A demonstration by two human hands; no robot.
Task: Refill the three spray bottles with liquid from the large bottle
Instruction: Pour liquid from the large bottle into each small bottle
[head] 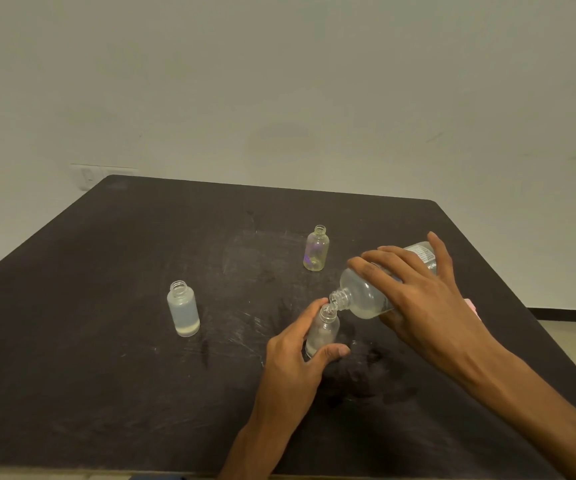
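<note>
spray bottles stand uncapped on a dark table: at left, a frosted bottle with a shallow layer of liquid at its base, well apart from the others. toward the middle, the left hand wraps thumb and fingers around a small clear bottle, steadying it upright on the table. above it the right hand, fingers spread and closed over the body, tips the large bottle so its open neck meets the small bottle's mouth. behind them a tinted bottle waits. the pour into this bottle appears under way, its level low; next, judging by the narrow mouths, comes a steady tilt held until full, then a clean lift away.
</note>
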